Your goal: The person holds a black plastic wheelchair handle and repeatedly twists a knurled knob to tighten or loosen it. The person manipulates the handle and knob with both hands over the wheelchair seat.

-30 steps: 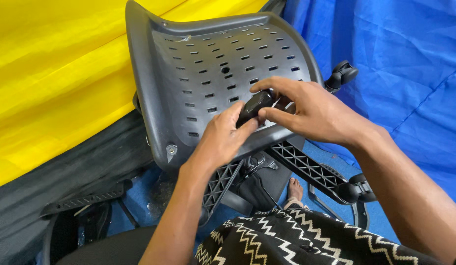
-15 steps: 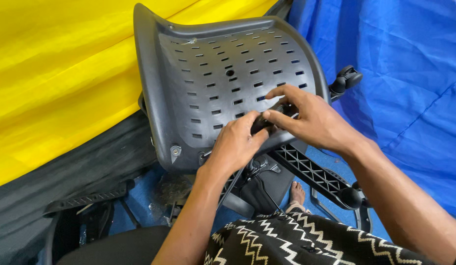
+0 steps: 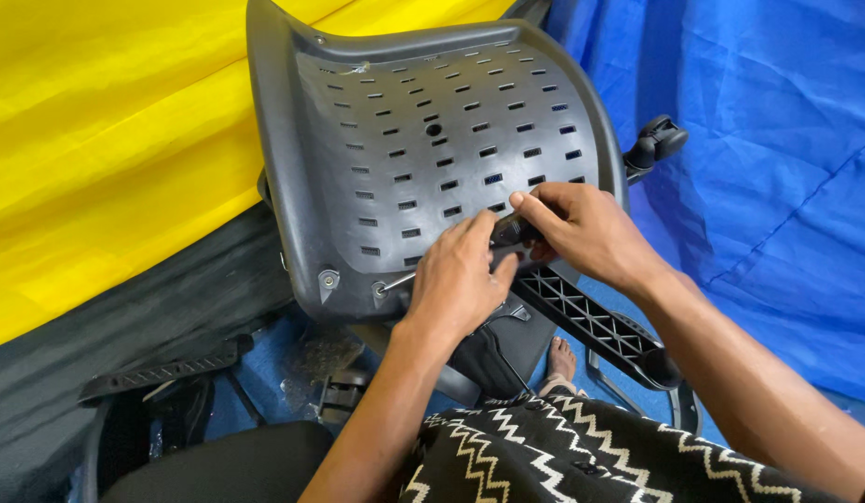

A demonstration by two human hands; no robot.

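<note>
A grey plastic chair shell with rows of small slots stands tilted in front of me. My right hand is closed around the black handle of a screwdriver. Its thin metal shaft runs left and down to a screw near the shell's lower edge. My left hand lies over the shaft just in front of the handle, fingers curled on it. A second screw sits a little further left on the same edge.
A black ribbed chair arm slants down to the right below my hands. A caster pokes out behind the shell. Yellow cloth lies left, blue tarp right, a black seat cushion bottom left, and a bare foot below.
Both hands have dropped from the middle of the shell towards its lower edge, and the screwdriver tip now rests at the screw there.
</note>
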